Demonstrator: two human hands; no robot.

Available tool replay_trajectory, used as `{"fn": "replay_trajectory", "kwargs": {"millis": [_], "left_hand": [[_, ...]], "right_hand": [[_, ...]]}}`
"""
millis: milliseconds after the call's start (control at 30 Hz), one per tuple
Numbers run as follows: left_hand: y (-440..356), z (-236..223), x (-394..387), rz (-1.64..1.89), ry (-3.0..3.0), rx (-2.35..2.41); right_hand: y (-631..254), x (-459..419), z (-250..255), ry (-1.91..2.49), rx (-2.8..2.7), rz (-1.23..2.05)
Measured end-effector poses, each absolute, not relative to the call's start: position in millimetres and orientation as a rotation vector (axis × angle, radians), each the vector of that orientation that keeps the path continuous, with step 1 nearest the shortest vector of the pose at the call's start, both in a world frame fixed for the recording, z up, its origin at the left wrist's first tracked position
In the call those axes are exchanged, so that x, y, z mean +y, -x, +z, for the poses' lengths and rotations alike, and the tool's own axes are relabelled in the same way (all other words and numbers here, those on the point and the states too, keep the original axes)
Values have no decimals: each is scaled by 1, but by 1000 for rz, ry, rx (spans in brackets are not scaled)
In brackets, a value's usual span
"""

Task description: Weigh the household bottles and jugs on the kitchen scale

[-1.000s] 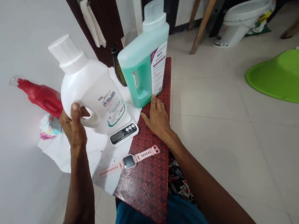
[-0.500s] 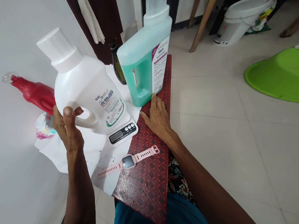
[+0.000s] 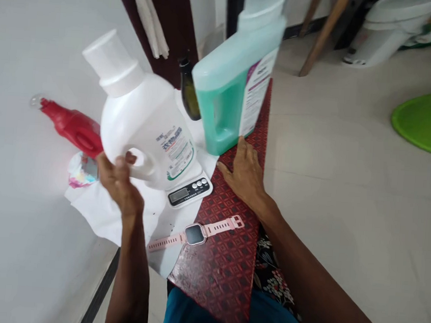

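Note:
My left hand (image 3: 120, 182) is wrapped round the handle of a white laundry detergent jug (image 3: 148, 110), with a fingertip showing through the handle hole. The jug's base rests on or just above a small digital kitchen scale (image 3: 190, 193); contact is hard to tell. The scale's display is dark. My right hand (image 3: 247, 176) lies with fingers extended on the red patterned tabletop (image 3: 218, 275), its fingertips at the foot of a green liquid detergent bottle (image 3: 223, 78). A pink-strapped smartwatch (image 3: 194, 234) lies flat in front of the scale.
White paper (image 3: 104, 215) covers the table's left part. Behind the jug are a red bottle (image 3: 72, 128), a colourful packet (image 3: 82, 169) and a dark pump bottle (image 3: 190, 96). A wall stands at left. On the floor are a white bucket (image 3: 375, 42) and a green object (image 3: 428, 120).
The view has swung, so everything sits farther right in the picture. Both hands keep their places at the white jug and the green bottle.

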State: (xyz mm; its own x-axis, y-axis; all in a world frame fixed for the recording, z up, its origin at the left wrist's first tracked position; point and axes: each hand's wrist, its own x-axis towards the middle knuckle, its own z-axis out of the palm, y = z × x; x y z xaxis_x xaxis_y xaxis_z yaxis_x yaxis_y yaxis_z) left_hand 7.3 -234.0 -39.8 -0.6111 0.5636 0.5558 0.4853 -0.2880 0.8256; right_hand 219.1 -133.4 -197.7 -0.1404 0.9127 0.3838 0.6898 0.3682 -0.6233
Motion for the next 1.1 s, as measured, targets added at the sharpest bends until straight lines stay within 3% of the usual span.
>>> {"fn": "replay_trajectory", "kwargs": {"millis": [333, 633, 833, 1100], "left_hand": [[4, -48, -213, 2385, -923, 1779], [93, -44, -261, 2606, -724, 2254], [142, -50, -283, 2665, -598, 2284], [209, -64, -246, 2843, -624, 2355]], "right_hand": [[-222, -129, -208, 1409, -1987, 228], [-220, -129, -206, 1418, -1969, 243], [-220, -129, -203, 1425, -1983, 239], [-219, -131, -202, 1451, -1985, 234]]}}
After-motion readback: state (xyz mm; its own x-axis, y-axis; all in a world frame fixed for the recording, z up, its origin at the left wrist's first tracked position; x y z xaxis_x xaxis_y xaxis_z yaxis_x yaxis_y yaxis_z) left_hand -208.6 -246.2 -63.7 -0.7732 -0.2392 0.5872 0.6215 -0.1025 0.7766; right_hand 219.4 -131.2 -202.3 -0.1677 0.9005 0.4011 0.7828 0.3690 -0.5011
